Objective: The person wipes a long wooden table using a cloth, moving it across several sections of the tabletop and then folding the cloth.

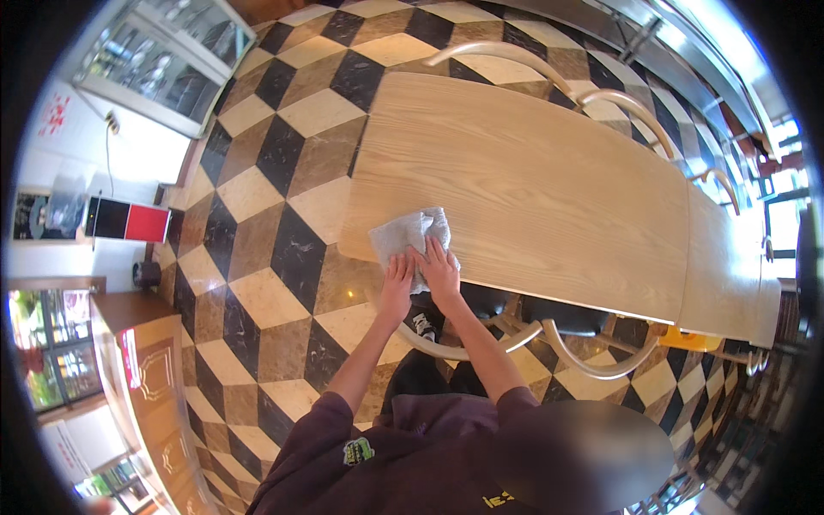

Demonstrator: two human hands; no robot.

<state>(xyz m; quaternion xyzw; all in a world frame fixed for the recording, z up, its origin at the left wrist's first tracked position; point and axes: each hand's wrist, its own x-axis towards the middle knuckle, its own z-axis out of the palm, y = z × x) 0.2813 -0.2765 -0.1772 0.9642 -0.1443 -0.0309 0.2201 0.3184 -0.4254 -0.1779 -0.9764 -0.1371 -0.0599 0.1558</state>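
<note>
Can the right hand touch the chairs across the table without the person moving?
Probably not: the wide wooden table lies between the right hand, which rests on the gray cloth, and those chairs.

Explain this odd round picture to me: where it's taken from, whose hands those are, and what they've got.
There is no machine here, just a person's bare left hand and right hand. The single picture comes from a wide fisheye camera worn on the head, looking down, so straight edges bend toward the rim. On the wooden table, at its near left corner, lies a pale grey cloth. Both hands rest on it, fingers stretched out. Chairs stand along the table's long sides.
</note>
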